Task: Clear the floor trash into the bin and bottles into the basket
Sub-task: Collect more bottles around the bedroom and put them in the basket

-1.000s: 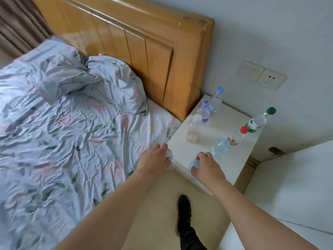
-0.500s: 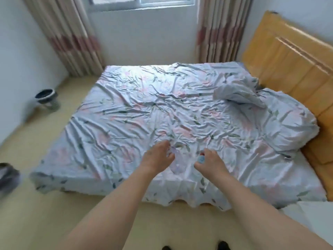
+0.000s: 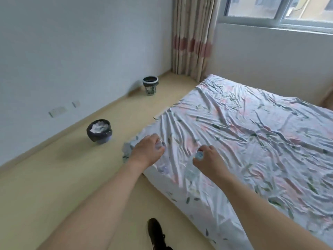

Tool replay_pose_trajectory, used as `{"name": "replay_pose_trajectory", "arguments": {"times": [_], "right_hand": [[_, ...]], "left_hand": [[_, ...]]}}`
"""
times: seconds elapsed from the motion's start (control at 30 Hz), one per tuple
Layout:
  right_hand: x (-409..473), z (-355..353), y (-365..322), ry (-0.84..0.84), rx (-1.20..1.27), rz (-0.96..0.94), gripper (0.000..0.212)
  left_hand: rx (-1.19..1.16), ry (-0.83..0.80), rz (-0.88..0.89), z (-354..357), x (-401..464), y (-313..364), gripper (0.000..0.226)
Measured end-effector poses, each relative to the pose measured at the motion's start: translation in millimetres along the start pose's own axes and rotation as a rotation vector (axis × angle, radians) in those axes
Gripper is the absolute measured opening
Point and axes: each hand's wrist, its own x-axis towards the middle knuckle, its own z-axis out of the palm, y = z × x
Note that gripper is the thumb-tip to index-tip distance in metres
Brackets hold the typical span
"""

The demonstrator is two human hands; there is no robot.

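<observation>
Currently both hands carry clear plastic bottles, gripped near the caps, bodies hanging down toward the lower frame. Left hand [image 3: 146,151] curls round one bottle [image 3: 159,144]; right hand [image 3: 209,159] round a blue-capped bottle [image 3: 199,155]. Perforated basket [image 3: 150,85] sits upper centre by the wall, well apart, up-left of both hands; left hand nearer. Lined bin [image 3: 99,131], holding white trash, lies between, mid-left. Bottle bodies blur against the bedsheet [image 3: 252,141]; hard to trace.
</observation>
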Motion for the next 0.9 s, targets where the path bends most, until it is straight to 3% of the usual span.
{"name": "replay_pose_trajectory", "arguments": {"times": [0.23, 0.5, 0.73, 0.9], "right_hand": [[158.8, 115.2, -146.4, -0.108, 0.006, -0.124, 0.029], [283.8, 190.9, -319.2, -0.183, 0.016, -0.249, 0.029], [401.9, 266.2, -445.0, -0.093, 0.042, -0.204, 0.028], [472.0, 289.2, -520.2, -0.022, 0.021, -0.154, 0.026]], "left_hand": [[-0.025, 0.025, -0.173, -74.5, 106.4, -166.7, 0.018], [-0.050, 0.106, -0.314, -199.1, 197.5, -334.9, 0.018], [-0.082, 0.103, -0.229, -267.1, 323.4, -467.8, 0.011], [-0.036, 0.006, -0.129, -316.3, 425.0, -535.9, 0.013]]}}
